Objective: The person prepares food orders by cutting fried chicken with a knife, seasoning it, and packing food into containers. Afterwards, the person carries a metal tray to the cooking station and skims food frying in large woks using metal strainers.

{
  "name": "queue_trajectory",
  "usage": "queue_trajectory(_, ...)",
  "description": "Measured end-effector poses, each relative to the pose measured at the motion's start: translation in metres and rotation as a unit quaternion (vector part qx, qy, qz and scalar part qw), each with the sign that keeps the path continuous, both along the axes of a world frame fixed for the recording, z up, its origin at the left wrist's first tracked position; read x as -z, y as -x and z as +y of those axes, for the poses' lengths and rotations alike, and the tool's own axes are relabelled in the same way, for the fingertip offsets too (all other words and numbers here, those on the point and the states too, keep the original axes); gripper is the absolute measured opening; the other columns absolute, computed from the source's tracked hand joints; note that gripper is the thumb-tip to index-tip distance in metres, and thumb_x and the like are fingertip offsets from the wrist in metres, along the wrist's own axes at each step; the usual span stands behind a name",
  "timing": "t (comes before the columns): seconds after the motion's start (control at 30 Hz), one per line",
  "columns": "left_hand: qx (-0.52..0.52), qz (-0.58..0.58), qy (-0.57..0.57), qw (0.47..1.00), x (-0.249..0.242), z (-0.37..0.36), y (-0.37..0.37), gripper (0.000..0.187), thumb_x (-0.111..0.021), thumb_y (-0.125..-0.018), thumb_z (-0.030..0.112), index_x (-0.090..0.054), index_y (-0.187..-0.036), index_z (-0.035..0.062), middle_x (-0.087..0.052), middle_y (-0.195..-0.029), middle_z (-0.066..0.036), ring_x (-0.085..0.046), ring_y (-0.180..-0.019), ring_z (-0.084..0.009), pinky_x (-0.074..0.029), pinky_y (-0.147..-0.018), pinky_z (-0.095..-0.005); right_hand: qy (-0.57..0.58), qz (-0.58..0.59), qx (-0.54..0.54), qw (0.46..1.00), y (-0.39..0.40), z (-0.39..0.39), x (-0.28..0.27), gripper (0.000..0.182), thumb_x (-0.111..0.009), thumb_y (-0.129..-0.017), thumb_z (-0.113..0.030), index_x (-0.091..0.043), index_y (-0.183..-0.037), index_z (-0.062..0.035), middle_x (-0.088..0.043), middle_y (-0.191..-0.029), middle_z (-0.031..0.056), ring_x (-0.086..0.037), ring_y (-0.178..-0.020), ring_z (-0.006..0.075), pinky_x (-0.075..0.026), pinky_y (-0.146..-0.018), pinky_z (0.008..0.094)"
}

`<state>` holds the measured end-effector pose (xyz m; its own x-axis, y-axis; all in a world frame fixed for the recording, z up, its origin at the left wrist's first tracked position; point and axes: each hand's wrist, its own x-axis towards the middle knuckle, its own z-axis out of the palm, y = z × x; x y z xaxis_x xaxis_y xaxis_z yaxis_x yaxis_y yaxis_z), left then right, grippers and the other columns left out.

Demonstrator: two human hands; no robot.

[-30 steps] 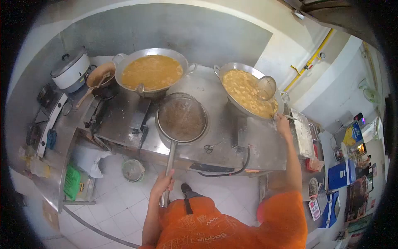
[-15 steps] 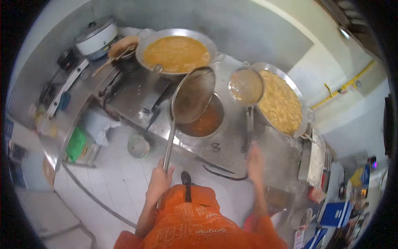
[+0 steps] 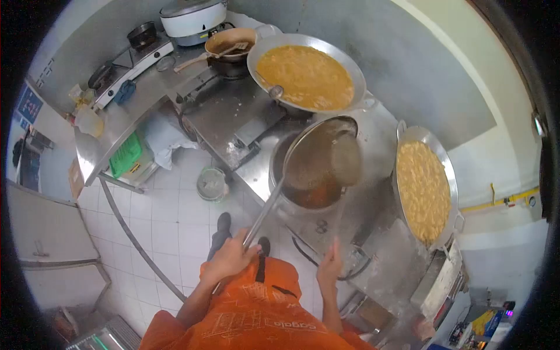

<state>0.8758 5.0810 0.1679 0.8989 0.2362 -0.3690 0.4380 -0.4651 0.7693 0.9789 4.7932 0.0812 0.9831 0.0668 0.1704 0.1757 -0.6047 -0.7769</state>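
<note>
My left hand (image 3: 230, 256) is closed around the long metal handle of a large round strainer (image 3: 306, 149), which hangs tilted over a deep steel pot (image 3: 280, 153) of reddish-brown liquid. In my right hand (image 3: 331, 265) is the handle of a smaller skimmer (image 3: 346, 160), blurred by motion. Its round head overlaps the right side of the large strainer in this view. Behind the pot, a wide wok (image 3: 359, 73) holds yellow-orange liquid, with a ladle (image 3: 276, 92) at its near edge. Another wok (image 3: 449, 166) on the right is full of pale yellow pieces in liquid.
A brown pan (image 3: 217, 42) with a wooden-handled utensil lies at the back left, near a white lidded cooker (image 3: 192, 24). A clear bucket (image 3: 212, 185) stands on the tiled floor (image 3: 154, 233), where a grey hose (image 3: 131, 236) also runs. A yellow pipe (image 3: 496, 201) follows the right wall.
My right hand has brought the smaller skimmer left, from beside the right wok to over the large strainer. The view has turned, so the stove and woks appear shifted.
</note>
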Motion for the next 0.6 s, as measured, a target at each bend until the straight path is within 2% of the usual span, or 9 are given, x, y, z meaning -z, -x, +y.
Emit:
queue_trajectory(0.1, 0.011, -0.024, 0.112, 0.993, 0.013, 0.037, -0.015, 0.044, -0.069, -0.095, 0.030, -0.056, -0.122, -0.0023, -0.068, -0.086, -0.017, -0.066, -0.082, -0.0341, -0.052, -0.077, -0.0426, 0.008, 0.049, 0.028, 0.998, -0.043, 0.035, -0.096, 0.042, -0.045, -0.104, -0.011, -0.050, -0.145, -0.0032, -0.063, -0.081, 0.0269, -0.064, -0.069, 0.0263, -0.048, -0.064, 0.0411)
queue_trajectory(0.13, 0.050, 0.109, 0.196, 0.973, 0.007, 0.059, -0.027, 0.049, -0.064, -0.099, 0.037, -0.053, -0.129, -0.0005, -0.065, -0.088, -0.009, -0.063, -0.073, -0.0200, -0.053, -0.067, -0.0336, 0.059, 0.017, 0.016, 0.998, -0.064, 0.055, -0.132, 0.042, -0.046, -0.104, -0.011, -0.049, -0.145, -0.0022, -0.061, -0.080, 0.0291, -0.063, -0.068, 0.0295, -0.047, -0.063, 0.0413)
queue_trajectory(0.17, 0.054, 0.150, 0.272, 0.949, 0.015, 0.075, -0.032, 0.052, -0.063, -0.100, 0.038, -0.049, -0.133, 0.0001, -0.064, -0.089, -0.009, -0.061, -0.069, -0.0168, -0.051, -0.062, -0.0301, 0.111, -0.015, 0.005, 0.994, -0.094, 0.078, -0.159, 0.043, -0.046, -0.103, -0.010, -0.048, -0.145, -0.0012, -0.060, -0.079, 0.0313, -0.062, -0.067, 0.0327, -0.047, -0.062, 0.0416)
queue_trajectory(0.23, 0.065, 0.229, 0.415, 0.878, 0.054, 0.113, -0.048, 0.057, -0.059, -0.102, 0.039, -0.043, -0.141, 0.0014, -0.061, -0.090, -0.009, -0.057, -0.062, -0.0105, -0.048, -0.051, -0.0232, 0.177, -0.054, -0.017, 0.983, -0.173, 0.100, -0.155, 0.045, -0.046, -0.100, -0.006, -0.047, -0.145, -0.0007, -0.060, -0.082, 0.0340, -0.063, -0.070, 0.0427, -0.047, -0.064, 0.0480)
queue_trajectory(0.27, 0.084, 0.189, 0.509, 0.835, 0.084, 0.136, -0.046, 0.066, -0.051, -0.104, 0.048, -0.031, -0.149, 0.0039, -0.065, -0.104, -0.015, -0.054, -0.055, -0.0066, -0.044, -0.041, -0.0194, 0.210, -0.080, -0.013, 0.974, -0.213, 0.118, -0.153, 0.042, -0.047, -0.095, -0.003, -0.053, -0.137, 0.0003, -0.064, -0.086, 0.0331, -0.064, -0.079, 0.0488, -0.049, -0.070, 0.0538)
queue_trajectory(0.37, -0.025, 0.093, 0.626, 0.774, 0.064, 0.184, -0.053, 0.072, -0.042, -0.104, 0.057, -0.029, -0.152, 0.0041, -0.063, -0.121, -0.023, -0.064, -0.061, -0.0149, -0.052, -0.045, -0.0213, 0.327, -0.116, 0.009, 0.938, -0.339, 0.158, -0.118, 0.033, -0.048, -0.091, -0.005, -0.059, -0.121, 0.0027, -0.068, -0.088, 0.0309, -0.066, -0.085, 0.0508, -0.052, -0.075, 0.0551)
queue_trajectory(0.4, -0.021, 0.095, 0.672, 0.735, 0.073, 0.210, -0.054, 0.076, -0.034, -0.104, 0.061, -0.025, -0.155, 0.0051, -0.054, -0.137, -0.029, -0.073, -0.085, -0.0281, -0.062, -0.066, -0.0300, 0.366, -0.099, -0.004, 0.925, -0.373, 0.166, -0.104, 0.031, -0.048, -0.091, -0.006, -0.060, -0.118, 0.0027, -0.068, -0.087, 0.0307, -0.066, -0.084, 0.0511, -0.054, -0.074, 0.0532)
queue_trajectory(0.5, -0.178, 0.021, 0.680, 0.711, 0.108, 0.271, -0.019, 0.075, -0.034, -0.104, 0.060, -0.025, -0.155, 0.0058, -0.052, -0.139, -0.028, -0.068, -0.109, -0.0367, -0.061, -0.084, -0.0409, 0.411, 0.100, -0.135, 0.896, -0.438, 0.190, -0.100, 0.034, -0.052, -0.095, -0.014, -0.062, -0.125, 0.0000, -0.067, -0.076, 0.0242, -0.065, -0.062, 0.0407, -0.050, -0.054, 0.0459)
queue_trajectory(0.6, -0.305, 0.025, 0.516, 0.800, 0.176, 0.313, 0.063, 0.084, -0.036, -0.099, 0.069, -0.025, -0.156, 0.0092, -0.052, -0.142, -0.025, -0.066, -0.111, -0.0350, -0.056, -0.089, -0.0434, 0.254, 0.306, -0.112, 0.911, -0.417, 0.225, -0.161, 0.035, -0.055, -0.099, -0.023, -0.064, -0.127, -0.0035, -0.071, -0.076, 0.0175, -0.067, -0.055, 0.0311, -0.047, -0.042, 0.0392)
